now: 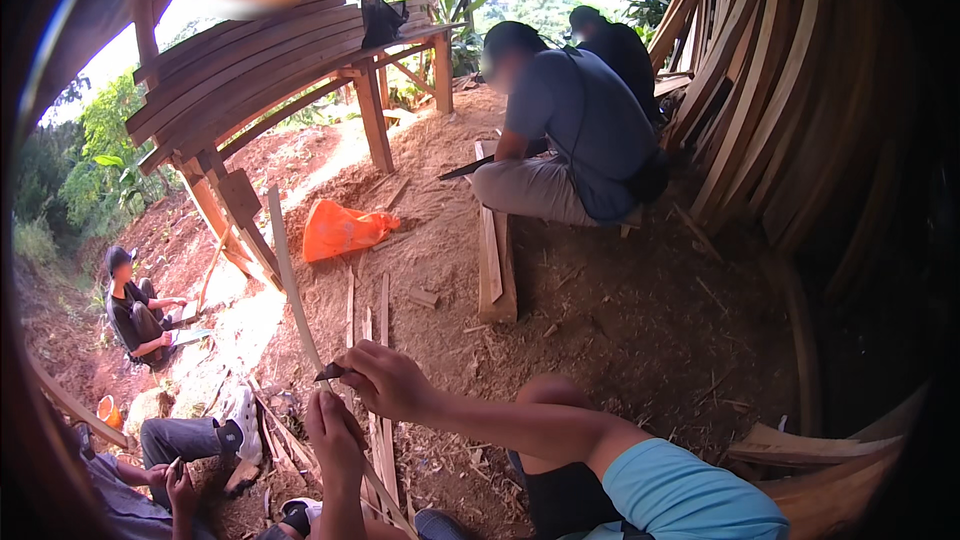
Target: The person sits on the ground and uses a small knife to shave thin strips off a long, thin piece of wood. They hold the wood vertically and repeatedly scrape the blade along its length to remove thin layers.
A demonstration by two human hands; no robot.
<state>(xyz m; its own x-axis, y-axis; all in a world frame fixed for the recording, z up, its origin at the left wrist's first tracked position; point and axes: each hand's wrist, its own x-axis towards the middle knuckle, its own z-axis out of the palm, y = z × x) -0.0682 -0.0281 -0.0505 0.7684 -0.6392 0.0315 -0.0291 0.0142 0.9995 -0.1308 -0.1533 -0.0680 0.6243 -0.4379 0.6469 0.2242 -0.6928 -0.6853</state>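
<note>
A long, thin, pale strip of wood or bamboo (290, 280) slants up and away from me, its lower end passing below my hands. My left hand (333, 430) is closed around it partway along. Just above, my right hand (385, 380) grips a small knife whose short dark blade (328, 373) lies against or very close to the strip. The fingers cover the knife's handle. My right forearm crosses from the lower right, with a light blue sleeve (685, 490) at the elbow.
Narrow wood strips (385, 400) lie on the dirt ahead, near an orange plastic bag (340, 230). One person (580, 130) sits on a wooden beam (497, 280); others sit behind and at left. Planks (290, 60) rest on a raised rack; tall boards (770, 70) lean at right.
</note>
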